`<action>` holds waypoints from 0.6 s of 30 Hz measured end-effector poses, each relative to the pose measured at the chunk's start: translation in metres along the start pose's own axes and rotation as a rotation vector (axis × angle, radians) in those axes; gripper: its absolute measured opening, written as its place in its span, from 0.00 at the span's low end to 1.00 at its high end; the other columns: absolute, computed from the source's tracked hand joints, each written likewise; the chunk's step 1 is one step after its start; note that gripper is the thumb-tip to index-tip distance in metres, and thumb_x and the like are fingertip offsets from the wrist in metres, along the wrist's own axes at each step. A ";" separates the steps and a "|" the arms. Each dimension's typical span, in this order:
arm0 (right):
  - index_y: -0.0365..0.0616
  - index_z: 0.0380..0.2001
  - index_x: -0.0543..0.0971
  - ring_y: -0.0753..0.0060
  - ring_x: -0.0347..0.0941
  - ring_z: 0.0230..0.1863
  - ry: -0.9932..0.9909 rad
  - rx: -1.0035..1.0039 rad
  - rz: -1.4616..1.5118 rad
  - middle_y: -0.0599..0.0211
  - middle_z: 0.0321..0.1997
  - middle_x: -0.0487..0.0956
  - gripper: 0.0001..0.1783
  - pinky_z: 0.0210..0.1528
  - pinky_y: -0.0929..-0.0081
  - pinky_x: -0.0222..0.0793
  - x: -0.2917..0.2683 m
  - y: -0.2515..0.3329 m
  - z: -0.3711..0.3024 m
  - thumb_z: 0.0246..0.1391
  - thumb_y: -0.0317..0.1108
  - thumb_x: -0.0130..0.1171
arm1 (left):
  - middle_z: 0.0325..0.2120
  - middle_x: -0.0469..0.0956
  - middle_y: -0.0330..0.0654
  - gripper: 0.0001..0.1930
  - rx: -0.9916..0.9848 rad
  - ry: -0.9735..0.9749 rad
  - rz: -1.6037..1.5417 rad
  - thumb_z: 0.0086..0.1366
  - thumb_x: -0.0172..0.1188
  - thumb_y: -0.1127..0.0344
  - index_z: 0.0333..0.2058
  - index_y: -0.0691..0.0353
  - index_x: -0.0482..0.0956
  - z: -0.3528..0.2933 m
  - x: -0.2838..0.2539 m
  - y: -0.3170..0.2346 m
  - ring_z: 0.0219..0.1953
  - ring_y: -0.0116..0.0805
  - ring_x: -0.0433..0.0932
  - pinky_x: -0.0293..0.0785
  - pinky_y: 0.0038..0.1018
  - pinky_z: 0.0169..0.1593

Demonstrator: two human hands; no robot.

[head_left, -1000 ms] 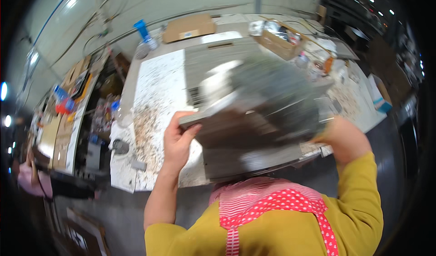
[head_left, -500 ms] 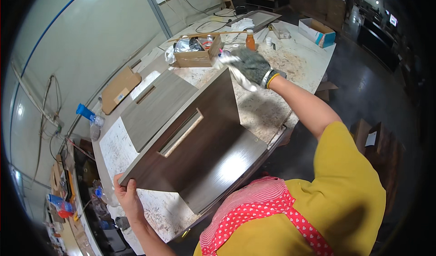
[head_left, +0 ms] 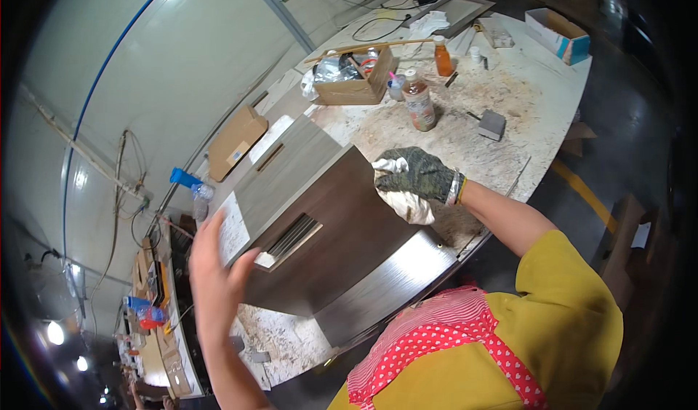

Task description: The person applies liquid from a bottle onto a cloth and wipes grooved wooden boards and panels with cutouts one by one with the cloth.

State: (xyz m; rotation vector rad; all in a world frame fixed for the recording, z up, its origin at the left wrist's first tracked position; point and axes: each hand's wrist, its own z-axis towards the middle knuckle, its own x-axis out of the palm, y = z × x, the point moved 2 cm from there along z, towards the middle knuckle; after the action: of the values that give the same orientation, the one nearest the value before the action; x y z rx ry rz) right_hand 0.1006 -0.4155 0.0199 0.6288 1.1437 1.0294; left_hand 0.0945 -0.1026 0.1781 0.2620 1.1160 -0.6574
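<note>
A dark brown wood-grain furniture box (head_left: 327, 246) of joined panels rests on the worktable near me. A rectangular slot is cut through its upright panel. My right hand (head_left: 418, 175), in a grey knit glove, grips a crumpled white cloth (head_left: 407, 205) against the right end of that panel. Bare and slightly blurred, my left hand (head_left: 218, 272) is at the panel's left end, thumb and fingers apart. Whether it touches the edge I cannot tell. Behind the upright panel, a lighter grey panel (head_left: 291, 159) has a narrow slot.
On the stained worktable (head_left: 509, 90) stand a liquid-filled bottle (head_left: 419, 104), an amber bottle (head_left: 443, 57) and a grey block (head_left: 492, 125). A cardboard box (head_left: 352, 90) of odds and ends sits at the back, near the wall. A white-and-blue carton (head_left: 560, 35) is far right.
My left hand has come off the panel's lower left corner and risen. My right hand has brought the cloth from above the top corner down onto the panel's right end. The view has shifted.
</note>
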 end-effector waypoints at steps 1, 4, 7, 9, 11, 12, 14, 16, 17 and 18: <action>0.42 0.39 0.76 0.65 0.73 0.39 0.004 0.030 0.084 0.60 0.37 0.77 0.19 0.44 0.71 0.67 -0.002 -0.003 -0.006 0.51 0.46 0.58 | 0.52 0.68 0.55 0.33 0.069 0.076 -0.128 0.50 0.65 0.61 0.54 0.64 0.66 0.029 0.026 -0.030 0.55 0.51 0.66 0.61 0.38 0.57; 0.42 0.41 0.76 0.65 0.73 0.39 0.020 -0.115 0.109 0.59 0.37 0.77 0.19 0.44 0.71 0.67 0.011 0.015 -0.018 0.52 0.44 0.57 | 0.38 0.75 0.50 0.23 0.146 0.235 0.014 0.51 0.65 0.60 0.43 0.65 0.71 0.053 0.081 -0.063 0.40 0.51 0.74 0.70 0.36 0.43; 0.43 0.43 0.76 0.65 0.73 0.42 0.061 -0.088 0.100 0.60 0.41 0.77 0.16 0.47 0.72 0.66 -0.004 0.041 -0.019 0.52 0.37 0.58 | 0.30 0.75 0.48 0.18 0.104 0.243 -0.119 0.52 0.65 0.63 0.38 0.64 0.70 0.053 0.055 -0.065 0.32 0.52 0.73 0.69 0.35 0.36; 0.44 0.45 0.76 0.65 0.73 0.45 -0.009 -0.207 0.341 0.60 0.43 0.76 0.17 0.49 0.71 0.66 -0.025 0.080 -0.021 0.51 0.36 0.58 | 0.26 0.74 0.43 0.15 0.036 0.103 -0.313 0.51 0.65 0.74 0.37 0.65 0.70 0.040 0.012 -0.060 0.30 0.33 0.75 0.69 0.25 0.35; 0.42 0.48 0.74 0.70 0.69 0.51 -0.116 -0.347 0.056 0.59 0.50 0.72 0.19 0.54 0.72 0.64 -0.046 0.097 -0.018 0.52 0.34 0.58 | 0.27 0.74 0.38 0.14 -0.086 -0.098 -0.710 0.53 0.62 0.79 0.37 0.66 0.69 0.032 -0.018 -0.057 0.33 0.23 0.73 0.68 0.20 0.37; 0.39 0.53 0.69 0.67 0.67 0.54 -0.206 -0.415 0.112 0.57 0.53 0.70 0.22 0.57 0.72 0.64 -0.059 0.111 -0.017 0.55 0.32 0.54 | 0.30 0.74 0.36 0.12 -0.043 -0.176 -0.779 0.55 0.59 0.80 0.37 0.64 0.68 0.025 -0.026 -0.054 0.34 0.22 0.72 0.68 0.19 0.40; 0.40 0.60 0.58 0.61 0.66 0.56 0.014 -0.385 0.604 0.51 0.56 0.67 0.25 0.58 0.73 0.65 -0.071 0.111 -0.009 0.59 0.28 0.47 | 0.31 0.73 0.34 0.14 0.000 -0.295 -0.898 0.53 0.62 0.78 0.36 0.61 0.67 0.007 -0.027 -0.043 0.34 0.21 0.70 0.66 0.18 0.41; 0.39 0.57 0.64 0.65 0.67 0.55 -0.050 -0.376 0.460 0.55 0.55 0.69 0.24 0.58 0.72 0.64 -0.074 0.138 -0.005 0.56 0.29 0.52 | 0.31 0.71 0.33 0.17 -0.040 -0.455 -1.034 0.51 0.64 0.78 0.36 0.59 0.67 -0.018 -0.017 -0.029 0.35 0.21 0.69 0.65 0.19 0.43; 0.38 0.55 0.66 0.66 0.68 0.55 -0.132 -0.498 0.156 0.56 0.55 0.70 0.24 0.58 0.71 0.63 -0.075 0.146 -0.006 0.55 0.30 0.53 | 0.32 0.72 0.33 0.17 -0.057 -0.503 -1.088 0.51 0.64 0.79 0.36 0.59 0.67 -0.027 -0.009 -0.022 0.35 0.23 0.71 0.66 0.21 0.44; 0.39 0.53 0.69 0.63 0.67 0.56 -0.145 -0.425 0.092 0.58 0.55 0.71 0.25 0.59 0.68 0.61 -0.075 0.156 -0.008 0.50 0.31 0.58 | 0.33 0.73 0.34 0.17 -0.072 -0.538 -1.147 0.51 0.64 0.79 0.37 0.59 0.68 -0.034 0.001 -0.018 0.37 0.24 0.72 0.67 0.22 0.45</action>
State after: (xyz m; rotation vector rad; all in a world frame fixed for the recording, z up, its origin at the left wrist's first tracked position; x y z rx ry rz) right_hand 0.0361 -0.4171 0.1805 0.4093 0.7427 1.2399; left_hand 0.0583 -0.0994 0.1646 -0.6540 0.6811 -1.5767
